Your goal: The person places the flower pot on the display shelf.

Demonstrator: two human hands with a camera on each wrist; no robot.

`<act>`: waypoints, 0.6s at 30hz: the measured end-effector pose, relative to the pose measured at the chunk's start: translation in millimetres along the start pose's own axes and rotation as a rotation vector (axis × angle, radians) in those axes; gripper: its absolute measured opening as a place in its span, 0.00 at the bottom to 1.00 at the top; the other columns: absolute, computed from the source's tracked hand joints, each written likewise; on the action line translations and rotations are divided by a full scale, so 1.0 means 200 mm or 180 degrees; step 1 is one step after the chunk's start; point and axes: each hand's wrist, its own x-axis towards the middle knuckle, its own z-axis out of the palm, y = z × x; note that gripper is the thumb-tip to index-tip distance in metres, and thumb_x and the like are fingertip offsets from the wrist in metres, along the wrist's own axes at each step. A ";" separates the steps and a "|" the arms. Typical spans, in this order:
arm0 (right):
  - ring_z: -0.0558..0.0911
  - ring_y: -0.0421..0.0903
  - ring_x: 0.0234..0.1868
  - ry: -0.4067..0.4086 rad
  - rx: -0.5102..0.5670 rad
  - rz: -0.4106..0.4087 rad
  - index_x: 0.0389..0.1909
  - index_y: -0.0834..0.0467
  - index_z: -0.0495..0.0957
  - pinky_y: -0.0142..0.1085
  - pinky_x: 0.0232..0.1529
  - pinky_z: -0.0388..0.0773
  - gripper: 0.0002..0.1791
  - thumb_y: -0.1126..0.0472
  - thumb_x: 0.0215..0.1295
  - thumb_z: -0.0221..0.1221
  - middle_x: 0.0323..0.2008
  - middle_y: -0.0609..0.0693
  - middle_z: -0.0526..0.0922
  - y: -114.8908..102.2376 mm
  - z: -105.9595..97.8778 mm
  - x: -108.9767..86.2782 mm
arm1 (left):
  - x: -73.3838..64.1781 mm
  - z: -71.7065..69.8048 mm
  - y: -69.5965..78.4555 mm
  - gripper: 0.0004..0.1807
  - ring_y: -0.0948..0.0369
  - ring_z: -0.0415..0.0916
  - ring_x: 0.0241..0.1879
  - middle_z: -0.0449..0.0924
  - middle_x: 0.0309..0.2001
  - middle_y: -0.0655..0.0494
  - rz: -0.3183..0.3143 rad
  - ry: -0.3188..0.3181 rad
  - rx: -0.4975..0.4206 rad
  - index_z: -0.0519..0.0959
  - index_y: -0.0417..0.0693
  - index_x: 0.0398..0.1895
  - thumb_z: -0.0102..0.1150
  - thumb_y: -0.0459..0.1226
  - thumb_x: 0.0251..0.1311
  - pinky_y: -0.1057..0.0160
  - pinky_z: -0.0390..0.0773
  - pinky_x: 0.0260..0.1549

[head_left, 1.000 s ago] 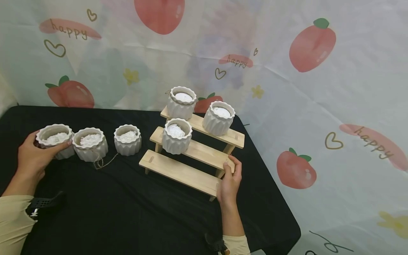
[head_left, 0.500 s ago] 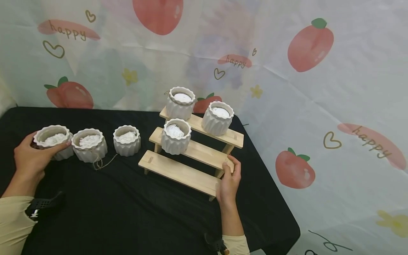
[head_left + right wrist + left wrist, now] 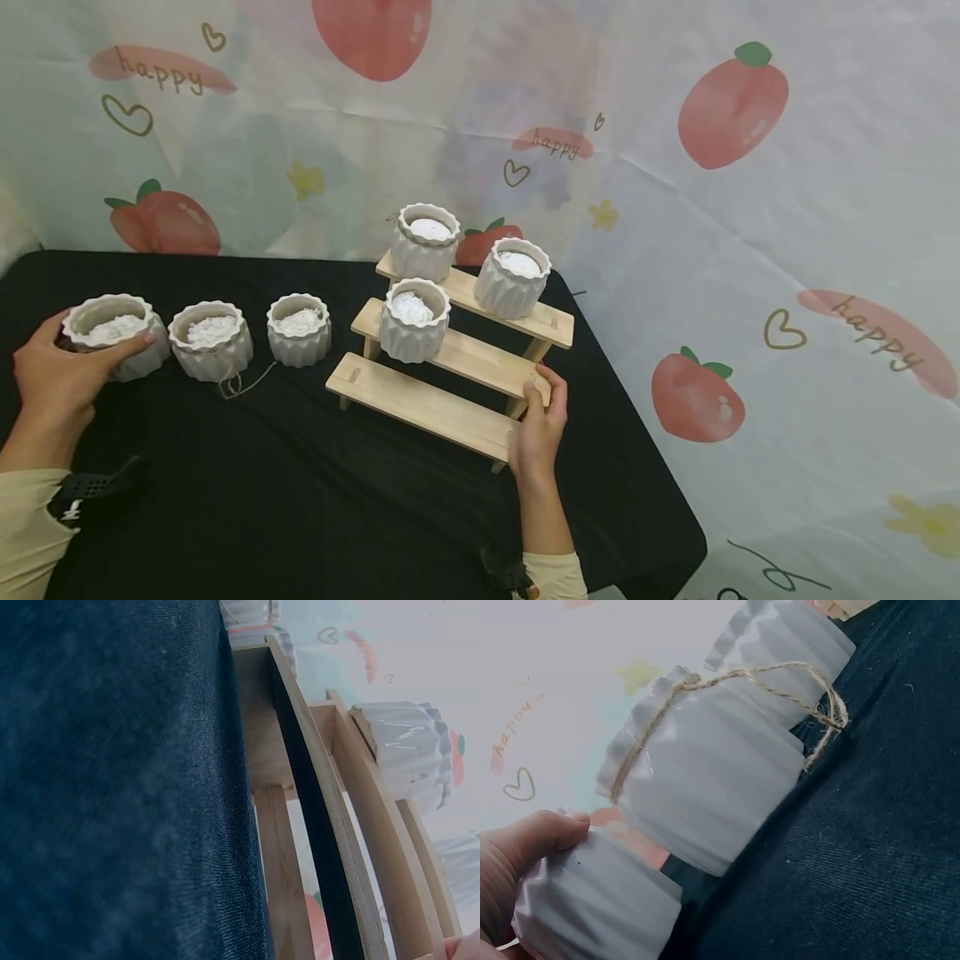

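Note:
My left hand [image 3: 58, 379] grips the leftmost white fluted pot [image 3: 138, 360], thumb along its near side at the rim. The left wrist view shows the thumb on this pot [image 3: 604, 896], close to the table. A second pot [image 3: 213, 360], with twine [image 3: 799, 690] tied round its rim, stands just right of it, a narrow gap between them. My right hand [image 3: 538, 437] holds the right end of a three-step wooden stand [image 3: 427, 404], thumb on top of the middle step. In the right wrist view only a bit of that hand shows at the lower right corner.
A third pot [image 3: 300, 343] stands left of the stand. Two pots, the left [image 3: 423, 254] and the right [image 3: 512, 287], sit on the top step, another [image 3: 415, 335] on the middle step. White stuff fills the pots. A patterned cloth [image 3: 637, 250] hangs behind the black-covered table [image 3: 315, 500].
My left hand has shifted slightly left with the leftmost pot, opening a small gap to the twine-tied pot. The right hand and the stand stay in place.

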 end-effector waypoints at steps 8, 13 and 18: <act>0.69 0.52 0.67 0.0000 -0.0033 -0.0041 0.65 0.63 0.68 0.48 0.64 0.64 0.17 0.70 0.79 0.48 0.67 0.57 0.67 0.00 0.00 0.00 | -0.05 -0.01 0.04 0.48 0.67 0.67 0.62 0.69 0.66 0.65 0.0263 0.0225 -0.0382 0.67 0.62 0.77 0.79 0.34 0.53 0.67 0.67 0.64; 0.69 0.52 0.66 0.0005 -0.0033 -0.0022 0.65 0.63 0.69 0.49 0.63 0.64 0.17 0.69 0.78 0.48 0.67 0.56 0.67 0.01 0.00 0.00 | -0.10 -0.03 0.08 0.49 0.66 0.64 0.66 0.66 0.72 0.58 0.0481 0.0208 -0.0277 0.62 0.63 0.80 0.77 0.36 0.56 0.63 0.65 0.67; 0.69 0.52 0.66 -0.0005 -0.0027 -0.0022 0.65 0.63 0.69 0.49 0.63 0.64 0.17 0.69 0.79 0.49 0.66 0.56 0.67 0.00 0.00 0.00 | -0.14 -0.05 0.13 0.49 0.66 0.65 0.65 0.67 0.71 0.58 0.0677 0.0155 -0.0257 0.62 0.63 0.79 0.77 0.35 0.57 0.62 0.66 0.66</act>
